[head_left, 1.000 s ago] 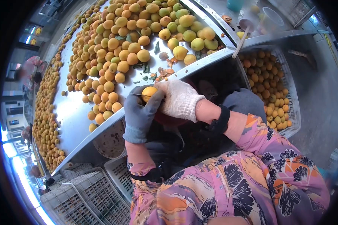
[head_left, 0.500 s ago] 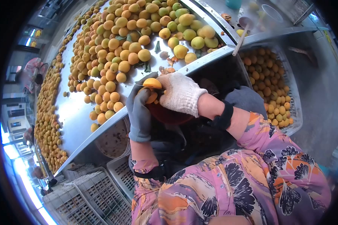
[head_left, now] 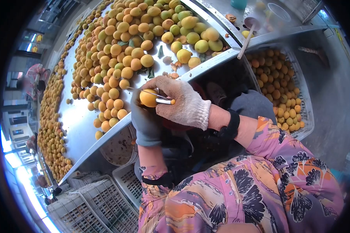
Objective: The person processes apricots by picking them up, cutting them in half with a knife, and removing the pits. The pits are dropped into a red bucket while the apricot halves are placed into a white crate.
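Observation:
My right hand point(head_left: 177, 99), in a white knit glove with stained fingers, is closed on a small knife point(head_left: 165, 101) with a thin blade and a yellow-tipped handle. The blade lies across the near side of an orange apricot point(head_left: 148, 98). Around that fruit is my left hand point(head_left: 144, 123), in a grey glove, its fingers smeared by motion and partly hidden behind the fruit and the other hand. Both hands are just off the near edge of the metal table point(head_left: 77, 120), where many apricots point(head_left: 116, 62) are heaped, some greener at the right.
A crate of apricots point(head_left: 282, 91) stands at the right below the table. Under the table edge is a stained bucket point(head_left: 120, 147), beside stacked plastic crates point(head_left: 93, 206). A ladle point(head_left: 248, 37) lies on the ledge at upper right. A person in pink point(head_left: 35, 79) is at far left.
The apricot halves seen between my hands before no longer show; a rounded apricot is there now. My right hand has turned, bringing the knife handle into view.

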Motion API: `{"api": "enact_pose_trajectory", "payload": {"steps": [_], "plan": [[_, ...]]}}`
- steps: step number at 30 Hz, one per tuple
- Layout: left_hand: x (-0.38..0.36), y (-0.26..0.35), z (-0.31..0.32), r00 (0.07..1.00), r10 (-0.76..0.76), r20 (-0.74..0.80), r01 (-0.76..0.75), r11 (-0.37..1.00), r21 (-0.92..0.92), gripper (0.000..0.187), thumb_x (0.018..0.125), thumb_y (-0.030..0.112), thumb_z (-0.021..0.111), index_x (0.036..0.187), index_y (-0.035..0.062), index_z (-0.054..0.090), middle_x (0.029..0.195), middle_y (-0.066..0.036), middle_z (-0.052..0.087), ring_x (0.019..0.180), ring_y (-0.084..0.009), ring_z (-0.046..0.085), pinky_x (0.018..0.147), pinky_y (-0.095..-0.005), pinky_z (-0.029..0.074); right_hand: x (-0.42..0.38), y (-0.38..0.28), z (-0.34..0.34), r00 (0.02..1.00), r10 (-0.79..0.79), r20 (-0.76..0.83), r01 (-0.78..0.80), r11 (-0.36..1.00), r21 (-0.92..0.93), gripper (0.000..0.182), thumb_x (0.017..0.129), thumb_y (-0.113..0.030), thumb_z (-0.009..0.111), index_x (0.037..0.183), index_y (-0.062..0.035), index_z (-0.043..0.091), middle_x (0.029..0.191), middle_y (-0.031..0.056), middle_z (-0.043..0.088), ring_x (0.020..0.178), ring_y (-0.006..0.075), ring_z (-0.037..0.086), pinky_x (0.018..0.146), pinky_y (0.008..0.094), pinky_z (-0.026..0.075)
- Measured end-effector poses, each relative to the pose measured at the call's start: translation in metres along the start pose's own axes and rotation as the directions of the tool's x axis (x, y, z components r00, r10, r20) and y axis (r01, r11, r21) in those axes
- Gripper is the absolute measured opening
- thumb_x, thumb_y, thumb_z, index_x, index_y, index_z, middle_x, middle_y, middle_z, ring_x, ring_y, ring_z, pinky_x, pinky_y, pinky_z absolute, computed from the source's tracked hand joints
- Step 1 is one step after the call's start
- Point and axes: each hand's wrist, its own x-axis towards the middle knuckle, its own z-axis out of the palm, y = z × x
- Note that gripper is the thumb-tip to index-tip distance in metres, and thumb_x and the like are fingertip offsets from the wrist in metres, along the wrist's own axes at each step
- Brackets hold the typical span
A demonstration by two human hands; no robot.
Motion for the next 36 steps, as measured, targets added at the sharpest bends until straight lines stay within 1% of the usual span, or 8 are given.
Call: {"api": "enact_pose_trajectory", "payload": {"steps": [1,3,6,9,11,14,24,36], "plan": [[-0.001,-0.005,0.004,1.0,0.003,-0.002,-0.003,1.0,0.0,0.039,0.1,0.028,0.04,0.122,-0.0028,0.051,0.112,-0.014,0.062,0.108,-0.0212,0.059,0.096,-0.0356,0.046,-0.001,0.0,0.001,1.0,-0.006,-0.006,0.007,0.999,0.048,0.038,0.081,-0.011,0.061,0.118,-0.0099,0.057,0.107,0.0178,0.065,0.102,0.0339,0.063,0.088,0.0389,0.05],[-0.003,-0.014,0.017,0.962,-0.17,-0.216,-0.037,0.7,-0.713,0.042,0.102,0.029,0.037,0.13,-0.0015,0.045,0.121,-0.015,0.057,0.114,-0.024,0.055,0.101,-0.0387,0.045,-0.004,0.005,0.005,1.0,-0.018,-0.004,0.018,0.995,0.098,0.039,0.081,-0.011,0.061,0.119,-0.0104,0.056,0.107,0.0178,0.065,0.102,0.0336,0.063,0.087,0.0384,0.05],[-0.001,-0.01,0.015,0.941,-0.252,-0.225,0.04,0.743,-0.668,0.043,0.103,0.03,0.035,0.132,-0.0015,0.044,0.125,-0.016,0.053,0.119,-0.0243,0.052,0.103,-0.0395,0.043,-0.007,0.01,0.009,0.989,-0.13,0.068,0.145,0.927,-0.347,0.055,0.074,-0.001,0.057,0.128,-0.0107,0.052,0.103,0.0153,0.064,0.092,0.0308,0.066,0.08,0.0347,0.052],[-0.003,-0.006,0.018,0.936,-0.106,-0.334,0.049,0.983,-0.177,0.045,0.104,0.032,0.031,0.133,-0.0016,0.043,0.121,-0.014,0.055,0.114,-0.0226,0.054,0.099,-0.0381,0.047,-0.003,-0.005,0.006,0.996,-0.079,-0.035,0.081,0.994,0.067,0.047,0.083,-0.013,0.06,0.129,-0.0117,0.051,0.108,0.0178,0.065,0.097,0.0352,0.064,0.082,0.039,0.052],[0.0,0.0,0.025,0.955,0.098,-0.281,0.01,0.933,0.36,0.051,0.104,0.04,0.03,0.13,-0.0016,0.044,0.102,-0.01,0.06,0.088,-0.0174,0.061,0.077,-0.0319,0.054,0.004,-0.003,-0.002,0.987,-0.014,-0.162,0.074,0.927,0.368,0.036,0.087,-0.012,0.06,0.122,-0.0082,0.056,0.098,0.0109,0.067,0.088,0.0198,0.066,0.074,0.0292,0.052],[0.002,0.008,0.042,0.895,-0.327,-0.302,0.246,0.929,-0.276,0.066,0.098,0.058,0.031,0.115,-0.0014,0.053,0.076,-0.006,0.057,0.058,-0.0126,0.052,0.052,-0.0238,0.044,0.018,-0.01,-0.022,0.953,0.145,-0.267,0.121,0.623,0.773,0.031,0.096,-0.017,0.055,0.123,-0.0002,0.054,0.061,-0.0031,0.048,0.04,0.0051,0.039,0.039,0.0188,0.032],[0.007,-0.001,0.07,0.868,-0.425,-0.258,0.341,0.886,-0.313,0.062,0.098,0.058,0.031,0.108,0.0002,0.053,0.073,-0.006,0.057,0.056,-0.0133,0.052,0.05,-0.0246,0.044,0.018,-0.007,-0.04,0.912,0.183,-0.367,0.234,0.503,0.832,0.023,0.098,-0.025,0.054,0.092,-0.0047,0.063,0.056,-0.0012,0.05,0.041,0.0062,0.045,0.037,0.0204,0.033],[0.01,-0.001,0.085,0.828,-0.518,-0.217,0.44,0.838,-0.321,0.059,0.098,0.057,0.032,0.097,0.0023,0.053,0.07,-0.007,0.057,0.054,-0.0142,0.053,0.049,-0.0256,0.045,0.009,-0.01,-0.034,0.899,0.07,-0.431,0.293,0.636,0.714,0.022,0.096,-0.026,0.058,0.099,-0.0046,0.062,0.089,0.0036,0.064,0.072,0.0064,0.058,0.058,0.0187,0.046]]}}
